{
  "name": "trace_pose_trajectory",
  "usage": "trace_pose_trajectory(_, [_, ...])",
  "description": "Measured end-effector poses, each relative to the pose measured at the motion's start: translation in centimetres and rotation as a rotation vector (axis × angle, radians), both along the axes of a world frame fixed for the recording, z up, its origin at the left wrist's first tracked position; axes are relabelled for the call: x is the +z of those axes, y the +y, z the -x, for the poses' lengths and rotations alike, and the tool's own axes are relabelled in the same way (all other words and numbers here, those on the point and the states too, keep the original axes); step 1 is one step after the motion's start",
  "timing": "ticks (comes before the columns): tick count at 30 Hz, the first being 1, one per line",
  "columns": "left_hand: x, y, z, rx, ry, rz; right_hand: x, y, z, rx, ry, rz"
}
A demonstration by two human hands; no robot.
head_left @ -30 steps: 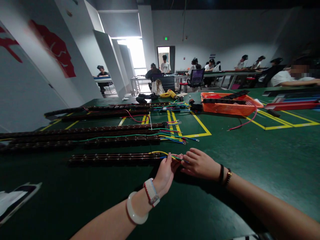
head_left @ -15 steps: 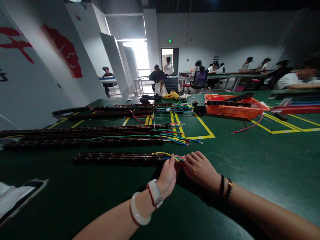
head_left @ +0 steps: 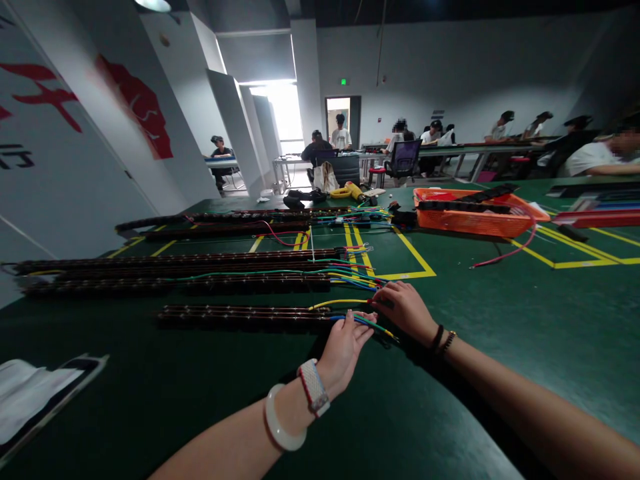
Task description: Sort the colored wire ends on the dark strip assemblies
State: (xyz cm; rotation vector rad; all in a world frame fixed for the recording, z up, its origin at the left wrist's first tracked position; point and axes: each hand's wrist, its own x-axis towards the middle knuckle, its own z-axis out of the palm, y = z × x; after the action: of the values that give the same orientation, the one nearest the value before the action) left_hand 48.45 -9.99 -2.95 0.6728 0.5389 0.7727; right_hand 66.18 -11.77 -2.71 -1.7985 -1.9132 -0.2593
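My left hand [head_left: 345, 343] holds a bundle of blue and green wires [head_left: 381, 328] between thumb and outstretched fingers. Their tips stick out past the fingers to the right. My right hand [head_left: 407, 310] is closed on the end of a yellow wire [head_left: 345, 302], which is drawn away from the bundle; a bit of red shows at its fingertips. All these wires come out of the right end of a black cable chain [head_left: 240, 317] lying on the green table [head_left: 210, 387]. My right hand's fingers partly hide the wire ends of the cable chains behind.
Several more black cable chains [head_left: 175, 277] with coloured wires lie behind. Farther back are an orange basket [head_left: 465, 223] and a yellow heat gun [head_left: 350, 192]. At left front lies a black-edged tray [head_left: 90, 365] with white material. Other people sit along the far tables.
Both hands were together at the wires. My right hand has moved up and right with the yellow wire, separating it from the blue and green ones. The camera view has shifted slightly.
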Motion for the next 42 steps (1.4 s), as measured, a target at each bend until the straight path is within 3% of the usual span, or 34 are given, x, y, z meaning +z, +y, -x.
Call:
trace_pose_trajectory(5, [0.2,0.0,0.0,-0.007,0.012,0.018,-0.8,1.0,-0.5,0.037,0.057,0.041])
trace_pose_trajectory(10, [0.3,0.1,0.0,-0.004,0.021,0.047,-0.8,0.2,-0.7,0.113,0.021,0.05])
trace_pose_trajectory(18, [0.2,0.2,0.0,0.003,0.022,0.061,1.3,-1.9,-0.8,0.1,0.013,0.016])
trace_pose_trajectory(23, [0.4,0.1,0.0,-0.011,-0.005,0.061,2.9,-3.1,-0.4,0.253,-0.076,0.121])
trace_pose_trajectory(28, [0.3,0.2,0.0,0.004,0.011,0.081,2.7,-3.3,0.3,0.377,-0.183,0.181])
trace_pose_trajectory(42, [-0.5,0.1,0.1,-0.041,0.059,-0.071,2.8,-2.9,0.2,0.116,-0.296,0.042])
